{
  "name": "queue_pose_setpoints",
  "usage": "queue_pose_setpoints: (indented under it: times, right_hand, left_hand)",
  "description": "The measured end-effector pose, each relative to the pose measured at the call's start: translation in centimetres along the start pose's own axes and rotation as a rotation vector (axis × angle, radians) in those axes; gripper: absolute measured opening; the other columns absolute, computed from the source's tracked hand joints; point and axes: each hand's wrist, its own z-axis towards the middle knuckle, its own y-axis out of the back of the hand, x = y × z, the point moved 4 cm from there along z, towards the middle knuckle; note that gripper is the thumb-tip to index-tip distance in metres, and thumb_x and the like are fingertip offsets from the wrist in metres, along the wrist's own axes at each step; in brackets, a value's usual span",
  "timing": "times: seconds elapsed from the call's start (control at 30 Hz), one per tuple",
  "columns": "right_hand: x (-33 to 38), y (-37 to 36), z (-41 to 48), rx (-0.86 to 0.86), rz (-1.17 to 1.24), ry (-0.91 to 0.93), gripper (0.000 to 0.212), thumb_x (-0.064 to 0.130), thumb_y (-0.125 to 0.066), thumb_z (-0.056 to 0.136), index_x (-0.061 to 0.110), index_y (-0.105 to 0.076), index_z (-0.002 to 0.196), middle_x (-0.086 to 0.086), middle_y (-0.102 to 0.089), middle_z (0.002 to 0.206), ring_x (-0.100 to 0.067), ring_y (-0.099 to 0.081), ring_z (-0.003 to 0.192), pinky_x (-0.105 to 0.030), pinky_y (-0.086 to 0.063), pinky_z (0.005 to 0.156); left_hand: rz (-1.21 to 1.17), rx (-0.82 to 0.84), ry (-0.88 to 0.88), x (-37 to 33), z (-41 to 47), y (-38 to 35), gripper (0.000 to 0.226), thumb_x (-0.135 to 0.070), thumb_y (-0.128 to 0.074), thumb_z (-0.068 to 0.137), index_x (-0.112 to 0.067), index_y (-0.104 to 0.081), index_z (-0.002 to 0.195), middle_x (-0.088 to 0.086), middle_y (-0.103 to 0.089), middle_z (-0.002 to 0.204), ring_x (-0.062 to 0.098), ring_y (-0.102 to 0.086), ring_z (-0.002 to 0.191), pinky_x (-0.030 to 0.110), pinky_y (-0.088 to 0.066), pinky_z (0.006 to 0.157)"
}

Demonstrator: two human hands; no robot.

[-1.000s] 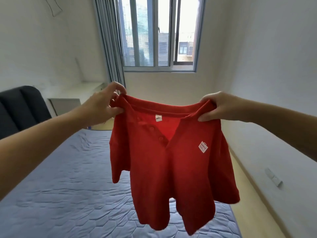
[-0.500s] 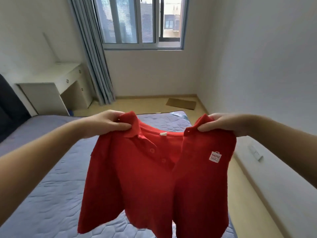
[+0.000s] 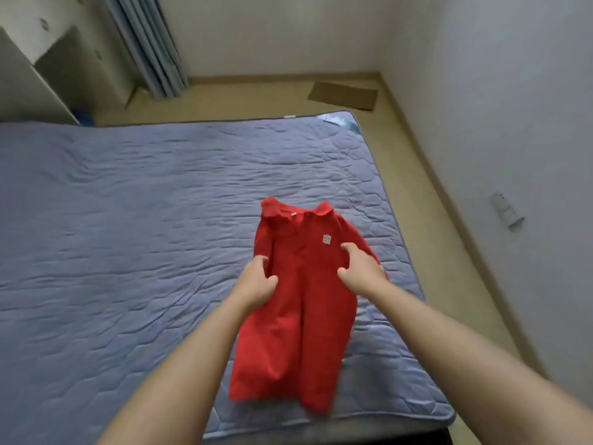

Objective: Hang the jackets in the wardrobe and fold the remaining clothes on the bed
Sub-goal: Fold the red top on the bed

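The red polo shirt [image 3: 298,316] lay front-up on the quilted bed [image 3: 128,236], toward its right-hand side. Its collar [image 3: 295,211] pointed away from the person and its hem sat close to the near edge of the mattress. Both hands were over the chest: the left hand [image 3: 256,282] at the shirt's left edge and the right hand [image 3: 361,269] just below the small white chest patch [image 3: 327,239]. Fingers on both were half-curled with the thumbs held apart, and it could not be told whether they pinched the fabric or only rested on it. The step in hand looked like laying the shirt out flat before the first fold. The cloth was narrow and rumpled, with long creases running down the body and the sleeves tucked in or bunched at the sides. It would probably pay to flatten the palms and sweep outward from the placket, drawing each sleeve clear so that the side seams lay straight. The hem needed watching, since it could slip over the mattress edge if pulled nearer. Folding onto bunched fabric would likely leave a lopsided bundle, so smoothing came first.
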Motion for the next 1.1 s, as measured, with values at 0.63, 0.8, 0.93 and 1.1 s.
queue_pose_setpoints:
  times: [0.63, 0.8, 0.93, 1.1]
  right_hand:
    - [-16.7, -40.1, -3.2, 0.143, -0.565, 0.099, 0.065, 0.031, -0.071, 0.07, 0.025, -0.05, 0.131, -0.013, -0.051, 0.128, -0.03, -0.055, 0.106, -0.039, -0.045, 0.08]
    - [-16.1, -38.8, -1.0, 0.052, -0.657, 0.365, 0.015, 0.008, -0.056, 0.08, 0.015, -0.063, 0.091, -0.007, -0.062, 0.08, -0.026, -0.067, 0.068, -0.033, -0.046, 0.06]
    - [-19.6, -33.7, -1.9, 0.172, -0.864, 0.291, 0.016, 0.014, -0.054, 0.088, 0.018, -0.062, 0.102, -0.004, -0.065, 0.096, -0.02, -0.07, 0.082, -0.029, -0.047, 0.068]
    - [-23.6, -29.1, -5.1, 0.436, -1.036, 0.11, 0.035, 0.013, -0.036, 0.097, 0.027, -0.056, 0.122, 0.002, -0.059, 0.124, -0.019, -0.06, 0.113, -0.028, -0.044, 0.081]
  left_hand:
    - [0.944, 0.02, -0.322, 29.9, 1.5, -25.6, 0.049, -0.006, -0.065, 0.069, -0.008, -0.066, 0.118, 0.021, -0.063, 0.115, 0.04, -0.064, 0.097, 0.047, -0.052, 0.067]
    - [0.918, -0.062, -0.492, 28.6, 3.7, -24.1, 0.025, -0.01, -0.037, 0.069, -0.008, -0.061, 0.069, 0.011, -0.054, 0.061, 0.029, -0.056, 0.052, 0.028, -0.04, 0.038]
    - [1.033, 0.145, -0.448, 29.8, 1.8, -20.3, 0.017, 0.005, -0.057, 0.071, -0.007, -0.062, 0.083, 0.01, -0.062, 0.075, 0.029, -0.064, 0.067, 0.032, -0.046, 0.051]
    - [1.089, 0.572, -0.349, 32.3, -3.5, -19.7, 0.028, -0.008, -0.039, 0.093, -0.02, -0.047, 0.116, -0.002, -0.055, 0.117, 0.018, -0.055, 0.111, 0.033, -0.046, 0.084]
